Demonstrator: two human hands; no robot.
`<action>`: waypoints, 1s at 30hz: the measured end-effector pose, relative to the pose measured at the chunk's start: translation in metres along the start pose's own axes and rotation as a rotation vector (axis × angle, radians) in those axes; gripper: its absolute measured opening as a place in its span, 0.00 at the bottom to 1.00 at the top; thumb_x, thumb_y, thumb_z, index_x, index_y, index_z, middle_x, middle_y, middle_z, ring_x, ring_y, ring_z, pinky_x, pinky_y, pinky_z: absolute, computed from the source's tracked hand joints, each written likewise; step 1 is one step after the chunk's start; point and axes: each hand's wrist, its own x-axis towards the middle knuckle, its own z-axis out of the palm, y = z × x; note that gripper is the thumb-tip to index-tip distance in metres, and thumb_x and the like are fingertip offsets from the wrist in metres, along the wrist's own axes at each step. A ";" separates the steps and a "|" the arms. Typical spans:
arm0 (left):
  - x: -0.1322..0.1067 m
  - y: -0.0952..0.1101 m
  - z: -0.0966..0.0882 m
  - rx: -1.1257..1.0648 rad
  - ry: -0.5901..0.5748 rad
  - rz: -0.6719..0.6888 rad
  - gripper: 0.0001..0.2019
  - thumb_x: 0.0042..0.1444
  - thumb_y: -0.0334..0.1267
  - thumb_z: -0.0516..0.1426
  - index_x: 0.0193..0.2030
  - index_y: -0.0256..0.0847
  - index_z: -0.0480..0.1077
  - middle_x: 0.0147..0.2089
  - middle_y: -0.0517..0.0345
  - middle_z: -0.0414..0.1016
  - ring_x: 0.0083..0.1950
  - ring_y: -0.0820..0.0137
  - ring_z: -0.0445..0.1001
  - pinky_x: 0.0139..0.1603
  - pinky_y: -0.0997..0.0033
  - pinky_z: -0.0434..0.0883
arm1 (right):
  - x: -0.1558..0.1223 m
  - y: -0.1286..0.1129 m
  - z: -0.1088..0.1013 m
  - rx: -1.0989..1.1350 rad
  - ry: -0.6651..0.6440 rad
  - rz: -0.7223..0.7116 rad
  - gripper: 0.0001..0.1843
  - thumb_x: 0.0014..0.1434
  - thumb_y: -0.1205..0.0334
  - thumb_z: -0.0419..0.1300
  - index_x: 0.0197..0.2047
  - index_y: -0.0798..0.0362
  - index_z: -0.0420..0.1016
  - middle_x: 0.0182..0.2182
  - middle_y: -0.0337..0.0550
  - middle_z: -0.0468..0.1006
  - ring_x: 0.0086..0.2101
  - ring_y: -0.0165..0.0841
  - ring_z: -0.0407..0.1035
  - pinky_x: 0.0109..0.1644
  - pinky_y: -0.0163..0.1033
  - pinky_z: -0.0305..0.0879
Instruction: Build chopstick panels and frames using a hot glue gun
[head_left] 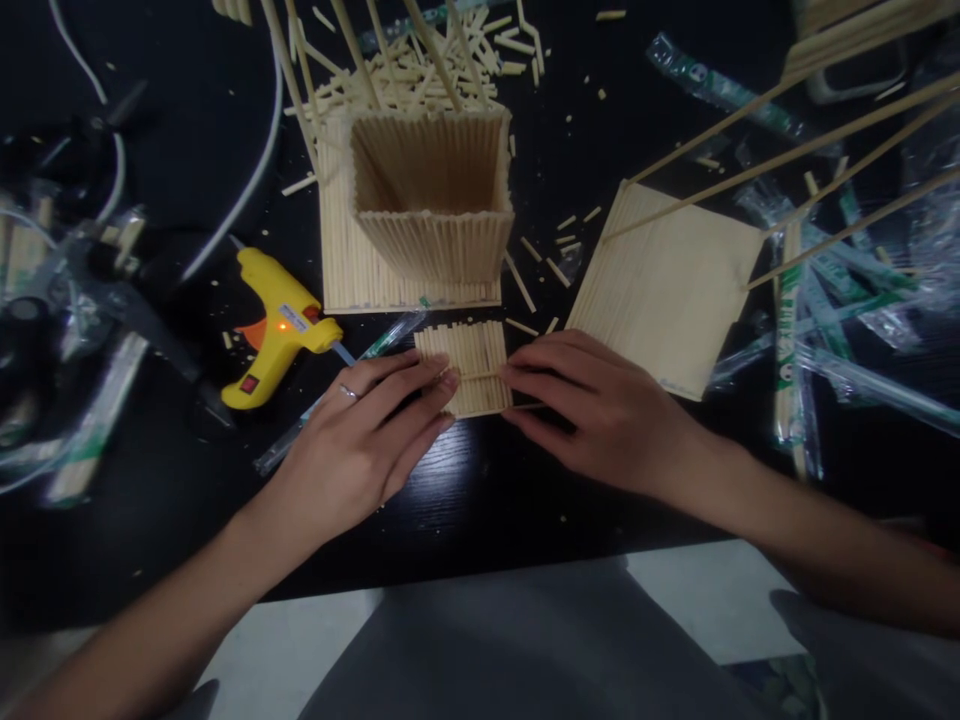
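A small panel of wooden sticks (480,345) lies on the dark table in front of me, with one stick laid crosswise over its middle. My left hand (367,430), with a ring on one finger, is closed with its fingertips pressed on the panel's left side and the cross stick's end. From the right, my right hand (600,400) pinches the panel's right edge near the cross stick's other end. Just beyond the panel stands an open box built of sticks (431,240) on a square stick base (341,270).
A yellow glue gun (274,330) with a lit orange light lies left of my left hand. To the right stands a stick-built platform (675,280) with long uprights. Plastic wrappers (847,320) clutter the right side. Cut stick pieces (405,75) are heaped behind the box; a white cable (251,190) curves nearby.
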 end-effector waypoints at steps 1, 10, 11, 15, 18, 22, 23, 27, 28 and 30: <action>0.000 0.000 0.000 -0.001 0.000 0.000 0.22 0.67 0.32 0.63 0.66 0.39 0.70 0.63 0.47 0.78 0.66 0.53 0.76 0.65 0.45 0.78 | 0.000 0.000 0.000 0.001 0.001 0.000 0.12 0.68 0.69 0.62 0.54 0.56 0.79 0.47 0.54 0.82 0.49 0.45 0.78 0.53 0.56 0.82; -0.001 0.000 -0.001 0.015 -0.010 0.008 0.22 0.66 0.31 0.64 0.66 0.36 0.70 0.63 0.45 0.78 0.66 0.53 0.76 0.65 0.46 0.78 | 0.001 0.000 0.000 0.001 0.006 -0.012 0.11 0.68 0.70 0.63 0.53 0.60 0.78 0.47 0.57 0.82 0.49 0.45 0.78 0.54 0.55 0.81; 0.000 0.000 -0.001 0.016 -0.014 0.009 0.22 0.65 0.31 0.64 0.65 0.35 0.70 0.63 0.45 0.78 0.66 0.52 0.75 0.65 0.46 0.78 | 0.001 0.000 0.000 0.000 0.010 -0.014 0.11 0.68 0.70 0.63 0.52 0.61 0.78 0.47 0.57 0.82 0.48 0.45 0.78 0.54 0.55 0.81; 0.000 0.000 -0.002 0.015 -0.010 0.008 0.22 0.66 0.31 0.64 0.65 0.37 0.70 0.62 0.46 0.78 0.66 0.54 0.75 0.65 0.46 0.79 | 0.001 0.000 0.000 -0.010 0.015 -0.012 0.11 0.68 0.69 0.62 0.53 0.56 0.78 0.47 0.54 0.82 0.48 0.44 0.78 0.53 0.55 0.82; 0.001 0.000 -0.001 0.007 -0.008 -0.012 0.21 0.68 0.33 0.62 0.66 0.41 0.70 0.62 0.49 0.78 0.66 0.54 0.76 0.65 0.46 0.79 | 0.001 0.001 0.000 -0.003 0.009 -0.007 0.12 0.68 0.69 0.62 0.54 0.54 0.78 0.47 0.53 0.81 0.49 0.45 0.78 0.53 0.55 0.82; 0.000 0.000 0.000 0.020 -0.003 0.013 0.21 0.67 0.32 0.63 0.65 0.37 0.71 0.62 0.46 0.78 0.65 0.53 0.76 0.64 0.45 0.79 | 0.001 0.001 0.000 0.002 0.014 -0.006 0.11 0.68 0.69 0.63 0.53 0.55 0.79 0.47 0.53 0.81 0.49 0.45 0.78 0.53 0.55 0.82; 0.000 0.000 0.000 0.021 -0.002 0.016 0.21 0.66 0.32 0.63 0.65 0.36 0.71 0.62 0.45 0.78 0.65 0.53 0.76 0.64 0.45 0.79 | 0.001 0.001 0.000 0.000 0.014 -0.006 0.11 0.68 0.69 0.63 0.53 0.56 0.79 0.47 0.54 0.81 0.49 0.45 0.78 0.53 0.54 0.82; 0.000 -0.001 0.000 0.002 0.000 -0.002 0.22 0.67 0.33 0.63 0.66 0.38 0.70 0.62 0.46 0.78 0.66 0.53 0.76 0.65 0.46 0.79 | 0.002 0.000 0.000 0.003 0.014 -0.008 0.12 0.67 0.70 0.63 0.54 0.55 0.79 0.46 0.54 0.82 0.48 0.45 0.78 0.52 0.55 0.82; 0.000 -0.001 0.000 -0.003 -0.001 -0.009 0.22 0.67 0.33 0.63 0.66 0.39 0.70 0.62 0.47 0.79 0.66 0.54 0.76 0.64 0.45 0.79 | 0.002 0.000 0.000 0.004 0.014 -0.009 0.12 0.67 0.70 0.63 0.54 0.56 0.79 0.46 0.54 0.82 0.48 0.45 0.78 0.52 0.55 0.82; 0.000 -0.001 0.001 -0.009 0.009 -0.010 0.22 0.67 0.33 0.62 0.67 0.42 0.70 0.62 0.49 0.79 0.65 0.54 0.76 0.64 0.45 0.80 | 0.002 0.000 0.000 0.008 0.012 -0.012 0.12 0.67 0.70 0.63 0.53 0.59 0.79 0.46 0.56 0.82 0.48 0.45 0.77 0.53 0.54 0.82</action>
